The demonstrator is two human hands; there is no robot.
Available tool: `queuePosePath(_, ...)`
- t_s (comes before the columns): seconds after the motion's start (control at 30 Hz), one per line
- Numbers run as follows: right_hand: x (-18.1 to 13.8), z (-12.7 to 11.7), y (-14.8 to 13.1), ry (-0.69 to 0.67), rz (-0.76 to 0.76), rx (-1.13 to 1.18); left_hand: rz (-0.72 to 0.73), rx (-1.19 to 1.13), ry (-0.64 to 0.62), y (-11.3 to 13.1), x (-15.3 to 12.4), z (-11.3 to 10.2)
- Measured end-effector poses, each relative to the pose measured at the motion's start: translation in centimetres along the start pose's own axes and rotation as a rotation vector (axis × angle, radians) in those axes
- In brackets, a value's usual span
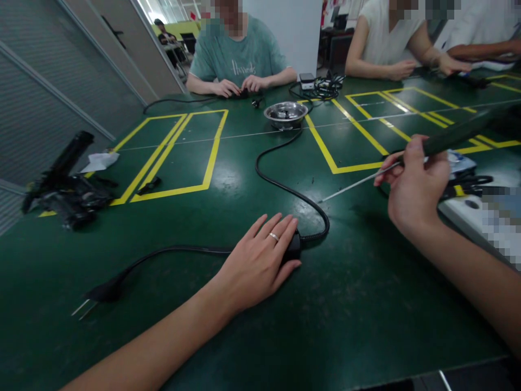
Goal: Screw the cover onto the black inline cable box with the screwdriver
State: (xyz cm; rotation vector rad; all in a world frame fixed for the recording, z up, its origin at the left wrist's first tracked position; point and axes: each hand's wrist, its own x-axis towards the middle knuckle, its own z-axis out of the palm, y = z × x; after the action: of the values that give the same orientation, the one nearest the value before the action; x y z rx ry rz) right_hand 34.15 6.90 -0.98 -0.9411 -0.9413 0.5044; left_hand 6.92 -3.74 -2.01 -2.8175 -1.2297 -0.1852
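Note:
My left hand [260,258] lies over a small black power-cord box [293,247], with its thumb on the near side and its fingers across the far side. From that box one black cord [183,248] leads left to a two-pin plug [106,290]. Another cord [280,187] curves away toward a metal bowl [286,113]. My right hand [419,184] is closed around a dark screwdriver [459,130] with a long thin shaft. Its tip points down and left, near the curved cord; whether it touches the table I cannot tell.
Black parts in plastic [77,201] lie at the left, near a small black piece [150,185]. Coiled cables [325,87] sit beyond the bowl. A white device [468,217] and cables are at my right. Several people work across the green table [228,336], which carries yellow tape.

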Motion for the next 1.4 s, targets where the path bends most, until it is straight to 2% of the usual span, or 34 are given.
queuePosePath(0.17, -0.7, 0.4, 0.0, -0.054, -0.151, -0.063, 0.075, 0.063, 0.173, -0.1, -0.1, -0.2)
queuePosePath(0.37, -2.0, 0.4, 0.2, -0.158, -0.170, -0.131, 0.199, 0.058, 0.296, -0.5, -0.4, -0.3)
queuePosePath(0.7, -2.5, 0.2, 1.0, -0.198, -0.180, -0.101, 0.263, 0.086, 0.219, -0.7, -0.7, -0.7)
queuePosePath(0.9, -2.8, 0.4, 0.5, -0.209, -0.104, -0.164, 0.251, 0.113, 0.205, -0.6, -0.6, -0.7)
queuePosePath(1.17, -2.2, 0.5, 0.1, -0.163, -0.111, -0.066, 0.238, 0.086, 0.201, -0.7, -0.6, -0.5)
queuePosePath(1.3, -2.0, 0.8, -0.5, -0.123, -0.044, 0.093, 0.223, 0.085, 0.211, -0.6, -0.5, -0.5)
queuePosePath(1.4, -2.3, 0.8, -1.3, -0.138, 0.057, 0.122, 0.214, 0.077, 0.213, -0.6, -0.5, -0.4)
